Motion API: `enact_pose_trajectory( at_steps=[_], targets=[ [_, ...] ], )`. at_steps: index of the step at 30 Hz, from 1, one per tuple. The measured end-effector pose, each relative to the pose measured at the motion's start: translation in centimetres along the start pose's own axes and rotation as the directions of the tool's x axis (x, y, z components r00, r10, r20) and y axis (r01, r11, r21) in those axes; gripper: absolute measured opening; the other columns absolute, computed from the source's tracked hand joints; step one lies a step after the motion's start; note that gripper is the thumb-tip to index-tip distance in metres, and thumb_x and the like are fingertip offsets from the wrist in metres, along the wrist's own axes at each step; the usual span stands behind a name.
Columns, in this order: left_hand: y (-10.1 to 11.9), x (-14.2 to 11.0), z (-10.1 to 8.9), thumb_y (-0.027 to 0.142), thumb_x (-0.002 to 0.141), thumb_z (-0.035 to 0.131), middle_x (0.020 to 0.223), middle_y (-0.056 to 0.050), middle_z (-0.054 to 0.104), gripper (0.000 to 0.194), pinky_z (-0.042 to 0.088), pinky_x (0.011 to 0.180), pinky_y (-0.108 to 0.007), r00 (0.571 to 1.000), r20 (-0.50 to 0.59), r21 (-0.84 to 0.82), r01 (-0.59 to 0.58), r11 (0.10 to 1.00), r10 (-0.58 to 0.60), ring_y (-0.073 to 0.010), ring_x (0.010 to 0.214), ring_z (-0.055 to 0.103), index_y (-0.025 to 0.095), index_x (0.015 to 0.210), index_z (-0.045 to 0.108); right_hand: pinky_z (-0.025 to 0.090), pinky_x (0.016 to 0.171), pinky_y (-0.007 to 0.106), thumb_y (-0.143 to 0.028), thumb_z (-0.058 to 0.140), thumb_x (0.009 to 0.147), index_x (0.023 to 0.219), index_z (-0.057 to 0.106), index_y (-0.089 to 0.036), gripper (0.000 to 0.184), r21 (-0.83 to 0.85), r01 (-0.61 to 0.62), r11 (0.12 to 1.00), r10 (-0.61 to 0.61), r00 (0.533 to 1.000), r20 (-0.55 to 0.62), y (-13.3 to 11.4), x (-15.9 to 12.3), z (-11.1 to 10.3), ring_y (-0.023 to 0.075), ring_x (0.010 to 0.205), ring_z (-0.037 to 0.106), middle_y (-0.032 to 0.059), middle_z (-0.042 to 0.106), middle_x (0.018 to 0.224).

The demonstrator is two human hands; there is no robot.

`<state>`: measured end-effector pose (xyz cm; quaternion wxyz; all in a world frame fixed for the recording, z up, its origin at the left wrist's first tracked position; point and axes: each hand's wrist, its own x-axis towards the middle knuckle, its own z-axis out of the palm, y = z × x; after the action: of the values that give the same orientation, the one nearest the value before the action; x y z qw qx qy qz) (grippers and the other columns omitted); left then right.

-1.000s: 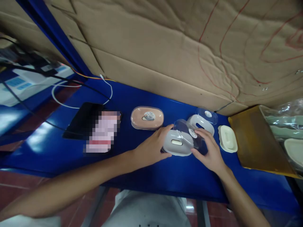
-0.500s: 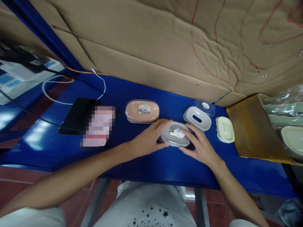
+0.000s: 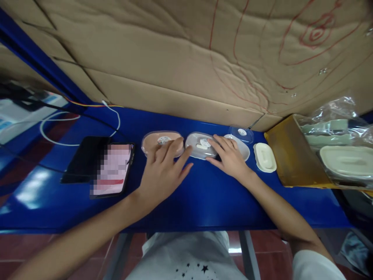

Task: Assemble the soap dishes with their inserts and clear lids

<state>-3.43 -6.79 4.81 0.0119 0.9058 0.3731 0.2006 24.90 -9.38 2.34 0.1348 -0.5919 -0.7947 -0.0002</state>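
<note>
My left hand (image 3: 161, 171) is over the near side of a peach oval plastic box (image 3: 150, 142) with a clear lid and a round sticker. Its fingers are spread; whether they touch the lid I cannot tell. Just right of that box sits a grey oval box (image 3: 194, 140), also clear-lidded with a sticker. My right hand (image 3: 233, 159) holds its right end, fingers over the lid and thumb at the near edge. Behind this hand, partly hidden, is a white oval box (image 3: 244, 149), with a loose clear lid (image 3: 243, 134) beyond it.
A cream oval piece (image 3: 265, 157) lies on the blue table (image 3: 201, 198) beside an open carton (image 3: 285, 151) of wrapped pieces. At left are a phone (image 3: 112, 171), a black flat object (image 3: 83, 159) and cables. A cardboard wall (image 3: 163, 70) rises behind.
The grey box has moved away from me and to the left, alongside the peach box. My left hand has left it and moved left over the peach box; my right hand stays on it.
</note>
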Motion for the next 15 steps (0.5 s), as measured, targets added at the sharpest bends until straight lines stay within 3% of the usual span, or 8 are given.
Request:
enact_pose_trajectory(
  at_steps=[3,6,9,12,15],
  targets=[
    [-0.6,-0.5,-0.3,0.035,0.109,0.058,0.163,-0.023,0.053,0.049,0.043,0.116,-0.077,0.993,0.038,0.068,0.107,0.992,-0.110,-0.0518,0.149,0.052,0.027,0.157,0.052,0.031,0.129,0.065,-0.060,0.052,0.109,0.165,0.049,-0.019,0.069,-0.063,0.013,0.998,-0.012,1.000,0.025,1.1,2.4,-0.3,0.0407,0.157,0.046,0.0223,0.046,0.172],
    [-1.6,-0.7,0.7,0.036,0.109,0.058,0.167,-0.025,0.048,0.057,0.044,0.116,-0.077,0.990,0.072,0.092,0.111,0.990,-0.118,-0.0529,0.154,0.047,0.025,0.163,0.045,0.029,0.129,0.064,-0.061,0.047,0.111,0.167,0.045,-0.019,0.070,-0.091,-0.025,0.996,0.025,1.000,0.007,3.0,2.2,-1.5,0.0389,0.159,0.043,0.0216,0.045,0.173],
    [-2.7,-0.1,1.7,0.039,0.111,0.056,0.170,-0.030,0.043,0.061,0.040,0.122,-0.075,0.992,0.082,0.157,0.085,0.984,-0.098,-0.0523,0.158,0.041,0.016,0.165,0.042,0.033,0.127,0.062,-0.061,0.044,0.112,0.166,0.046,-0.021,0.067,-0.110,-0.126,0.986,0.120,0.991,-0.060,5.7,-0.9,-3.4,0.0374,0.158,0.046,0.0188,0.049,0.171],
    [-2.2,1.2,1.9,0.038,0.110,0.058,0.170,-0.035,0.039,0.065,0.038,0.125,-0.073,0.993,0.089,0.195,0.055,0.979,-0.074,-0.0537,0.159,0.039,0.007,0.165,0.043,0.042,0.121,0.061,-0.058,0.041,0.113,0.164,0.048,-0.021,0.063,-0.184,-0.284,0.941,0.270,0.958,-0.096,8.1,-5.6,-4.8,0.0374,0.151,0.054,0.0183,0.055,0.166],
    [0.5,2.3,1.6,0.034,0.107,0.064,0.170,-0.029,0.043,0.065,0.037,0.129,-0.067,0.981,0.142,0.124,-0.148,0.981,0.130,-0.0472,0.158,0.045,0.014,0.166,0.046,0.054,0.107,0.065,-0.056,0.045,0.111,0.158,0.054,-0.016,0.062,-0.308,-0.465,0.830,0.470,0.880,-0.060,8.7,-10.6,-4.7,0.0451,0.142,0.061,0.0234,0.056,0.164]
  ],
)
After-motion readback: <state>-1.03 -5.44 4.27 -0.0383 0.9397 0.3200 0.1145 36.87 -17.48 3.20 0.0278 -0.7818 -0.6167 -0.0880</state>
